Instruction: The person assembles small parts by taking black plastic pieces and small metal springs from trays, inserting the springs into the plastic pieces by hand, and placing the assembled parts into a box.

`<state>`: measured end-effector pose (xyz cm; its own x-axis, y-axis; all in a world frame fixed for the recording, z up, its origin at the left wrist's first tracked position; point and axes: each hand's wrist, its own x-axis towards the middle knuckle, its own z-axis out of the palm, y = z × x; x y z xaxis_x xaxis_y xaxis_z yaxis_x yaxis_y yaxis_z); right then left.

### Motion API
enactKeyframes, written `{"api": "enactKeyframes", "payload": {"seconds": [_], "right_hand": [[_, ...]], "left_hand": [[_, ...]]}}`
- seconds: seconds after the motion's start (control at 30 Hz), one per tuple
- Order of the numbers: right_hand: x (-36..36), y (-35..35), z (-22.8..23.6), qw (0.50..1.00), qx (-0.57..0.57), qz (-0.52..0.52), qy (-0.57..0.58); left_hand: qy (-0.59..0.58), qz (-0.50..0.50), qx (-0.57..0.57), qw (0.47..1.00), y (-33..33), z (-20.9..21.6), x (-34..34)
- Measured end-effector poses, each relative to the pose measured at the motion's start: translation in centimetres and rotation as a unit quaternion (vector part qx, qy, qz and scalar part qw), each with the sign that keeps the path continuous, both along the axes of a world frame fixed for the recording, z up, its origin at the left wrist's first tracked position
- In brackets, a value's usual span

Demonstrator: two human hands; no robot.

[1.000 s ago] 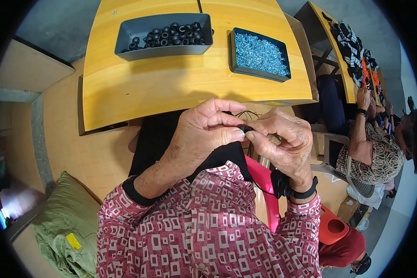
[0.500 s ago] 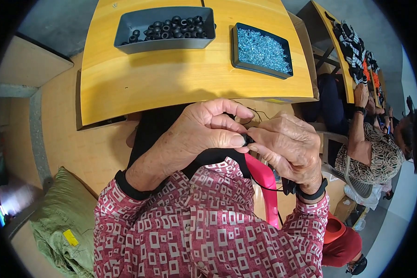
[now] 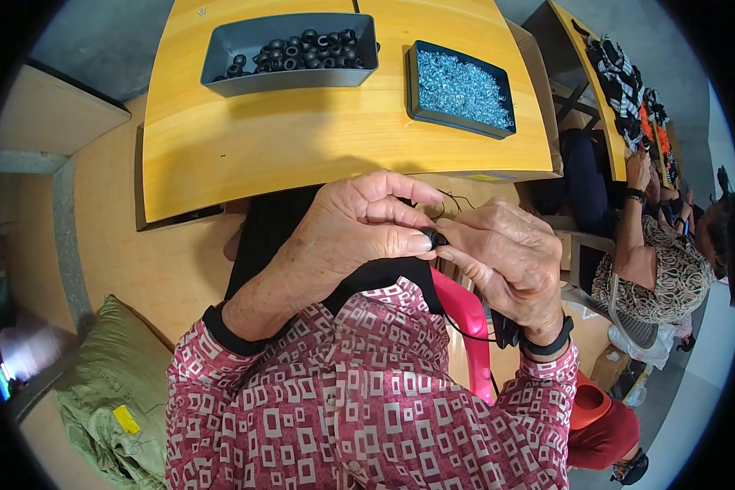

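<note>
Between my two hands, just off the near edge of the yellow table [image 3: 245, 155], is a small round black part [image 3: 435, 238]. My left hand [image 3: 359, 219] pinches it between thumb and forefinger, its upper fingers curled over. From the other side the thumb and fingertips of my right hand [image 3: 510, 257] press on the same part. Anything smaller between the right fingertips is hidden. Past my hands, a dark grey tray [image 3: 294, 79] holds similar black rounded parts with holes. To its right, a smaller black tray [image 3: 461, 126] is filled with small, shiny, bluish-clear pieces.
A pink chair [image 3: 464, 327] shows beside my lap. At the left stands a green sack [image 3: 110, 392] with a yellow tag. To the right a co-worker in a patterned top [image 3: 661, 269] sits at another table [image 3: 584, 73] with black, white and orange items. Thin dark cables hang behind my hands.
The black part shows more plainly between my fingertips. Both hands have shifted very slightly, still pinching it.
</note>
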<state>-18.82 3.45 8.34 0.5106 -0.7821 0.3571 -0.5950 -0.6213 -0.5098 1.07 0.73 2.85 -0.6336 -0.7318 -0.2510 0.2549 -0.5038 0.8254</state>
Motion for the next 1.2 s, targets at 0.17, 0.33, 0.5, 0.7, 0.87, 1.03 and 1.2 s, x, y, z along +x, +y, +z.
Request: {"api": "enactKeyframes", "payload": {"seconds": [0.17,0.33,0.5,0.7,0.87,1.03,1.2], "right_hand": [[-0.6,-0.3,-0.8,0.998,0.043,0.02,-0.05],[-0.8,-0.4,-1.4,0.997,0.034,0.024,-0.062],[-1.2,-1.0,-1.0,0.998,0.028,0.049,-0.022],[-0.4,-0.2,-3.0,0.999,-0.037,-0.017,-0.014],[0.9,0.2,-4.5,0.99,-0.121,-0.078,-0.012],[1.0,0.0,-4.5,0.99,-0.117,-0.081,-0.011],[0.6,-0.4,-5.0,0.992,-0.108,-0.061,-0.03]], "left_hand": [[0.034,-0.016,0.025,0.999,0.0,-0.1,-0.1],[0.036,-0.001,0.032,0.999,0.2,-0.6,-0.3],[0.048,0.011,0.038,0.998,0.4,-1.1,-0.6],[0.092,0.087,0.088,0.988,0.9,-1.3,-1.4],[0.059,0.133,0.078,0.986,1.5,-1.5,-1.7],[0.064,0.151,0.074,0.984,1.5,-1.9,-1.5],[0.058,0.125,0.081,0.987,1.4,-1.8,-1.1]]}}
